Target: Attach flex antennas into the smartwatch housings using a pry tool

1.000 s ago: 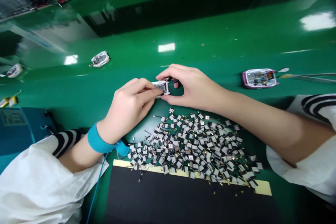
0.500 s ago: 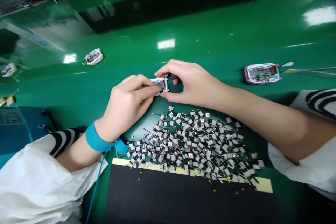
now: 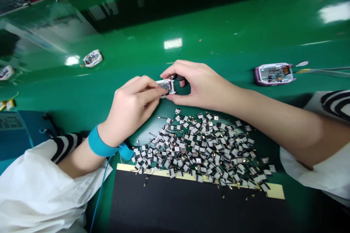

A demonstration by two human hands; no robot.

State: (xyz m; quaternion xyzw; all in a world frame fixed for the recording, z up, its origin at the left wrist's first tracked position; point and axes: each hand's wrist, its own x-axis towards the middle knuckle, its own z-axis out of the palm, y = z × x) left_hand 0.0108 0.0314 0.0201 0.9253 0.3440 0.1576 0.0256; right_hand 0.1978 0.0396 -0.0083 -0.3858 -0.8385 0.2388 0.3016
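- The white open casing [image 3: 171,86], a circuit board showing inside it, sits between the two hands, directly off the left fingertips and within the curve of the right thumb and forefinger.
- Its visible part seems to run sideways, from the left fingertips toward the right palm; the left end is covered by fingers, so its full long axis cannot be told.
- Both hands touch it, so neither is clearly nearer: the left hand [image 3: 136,98] covers its left end, while the right hand [image 3: 205,82] is around its right end.
- The left hand is narrow, fingers bunched on the casing, one tip over the board.
- The right hand makes a rounded C, thumb at the near edge and forefinger at the far edge, holding the casing; a small dark piece [image 3: 180,78] shows inside the curl, its grip unclear.
- Just nearer the wearer than both hands, a pile of small grey-and-black parts [image 3: 203,149] spreads over the tabletop [image 3: 218,43].
- Beyond the left hand, to its left, lies a pale casing [image 3: 93,58]; well right of the right hand, a purple-edged casing [image 3: 275,74].
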